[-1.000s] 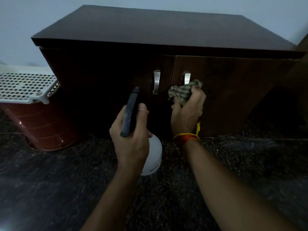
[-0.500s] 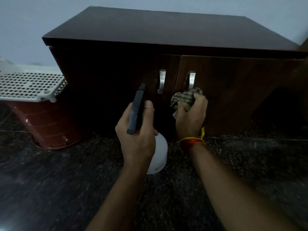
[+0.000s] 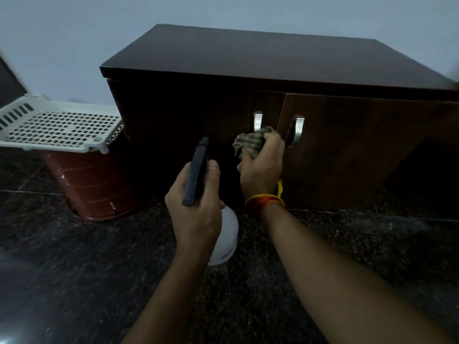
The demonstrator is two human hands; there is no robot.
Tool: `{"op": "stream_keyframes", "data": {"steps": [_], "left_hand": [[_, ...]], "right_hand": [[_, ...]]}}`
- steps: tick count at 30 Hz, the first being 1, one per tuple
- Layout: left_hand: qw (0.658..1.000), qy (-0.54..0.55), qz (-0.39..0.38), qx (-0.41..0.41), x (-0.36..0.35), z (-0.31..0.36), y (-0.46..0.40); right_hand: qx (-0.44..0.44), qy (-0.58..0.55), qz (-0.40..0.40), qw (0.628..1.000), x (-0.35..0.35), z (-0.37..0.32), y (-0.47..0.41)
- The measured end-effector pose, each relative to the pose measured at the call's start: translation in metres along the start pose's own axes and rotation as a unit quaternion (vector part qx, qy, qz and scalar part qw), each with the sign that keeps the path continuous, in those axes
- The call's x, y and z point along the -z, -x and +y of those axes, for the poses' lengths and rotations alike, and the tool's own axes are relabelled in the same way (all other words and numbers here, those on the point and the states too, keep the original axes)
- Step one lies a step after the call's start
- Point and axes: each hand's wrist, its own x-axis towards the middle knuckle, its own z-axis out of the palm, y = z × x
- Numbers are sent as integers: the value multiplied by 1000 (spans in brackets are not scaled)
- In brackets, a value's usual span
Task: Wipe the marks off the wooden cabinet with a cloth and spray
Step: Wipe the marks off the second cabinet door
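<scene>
Wooden cabinet [image 3: 285,63], dark, two doors, twelve o'clock. Right hand [image 3: 263,167] bunches a checked cloth [image 3: 253,141] tight against the door seam, between the metal handles [image 3: 257,120]. Left hand [image 3: 196,207], six o'clock of it, wraps the spray bottle [image 3: 224,234], nozzle forward. Marks not discernible in dim light. Risk: a trigger squeeze would likely wet the right hand; a wad this bunched may only smear.

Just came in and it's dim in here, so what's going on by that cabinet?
A person is cleaning the dark wooden cabinet on the floor. Their right hand grips a checked cloth against the door fronts, between the two metal handles. Their left hand holds a white spray bottle with a dark trigger head, its nozzle towards the doors. A brown bucket stands at the left.
</scene>
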Motion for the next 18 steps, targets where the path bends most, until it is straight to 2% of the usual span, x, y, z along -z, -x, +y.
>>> {"op": "stream_keyframes", "data": {"steps": [5, 8, 13, 18], "left_hand": [[1000, 1, -1, 1, -2, -2, -1], [1000, 3, -4, 0, -6, -2, -1], [1000, -20, 0, 2, -12, -4, -9], [998, -58, -5, 12, -14, 4, -26]], "right_hand": [[-17, -27, 31, 999, 2, -17, -18], [-8, -23, -4, 1000, 4, -10, -9], [-91, -14, -75, 993, 9, 10, 5], [-181, -58, -110, 976, 12, 9, 8]]}}
